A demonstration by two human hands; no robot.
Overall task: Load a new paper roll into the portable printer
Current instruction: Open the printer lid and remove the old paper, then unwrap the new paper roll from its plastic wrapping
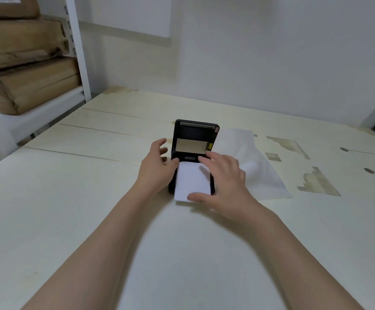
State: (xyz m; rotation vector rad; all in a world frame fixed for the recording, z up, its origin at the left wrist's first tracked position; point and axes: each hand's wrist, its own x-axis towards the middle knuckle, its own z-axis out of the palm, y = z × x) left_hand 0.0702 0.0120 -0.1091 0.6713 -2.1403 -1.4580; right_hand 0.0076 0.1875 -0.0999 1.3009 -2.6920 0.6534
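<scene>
A black portable printer [194, 139] stands on the pale table [92, 198] with its lid raised upright toward the wall. A white strip of paper [191, 183] lies over the printer's body and reaches its near edge. My left hand [157, 162] rests against the printer's left side, fingers spread, thumb by the paper's top. My right hand [222, 177] lies over the right side, fingers on the paper near the lid hinge, thumb pressing the paper's near edge. The roll itself is hidden under the paper and hands.
A crumpled clear plastic wrapper [258, 168] lies just right of the printer. Stacked cardboard parcels [25, 63] sit on a white shelf rack [79, 52] at the far left. Peeled patches [316, 182] mark the table at the right. A white wall stands behind.
</scene>
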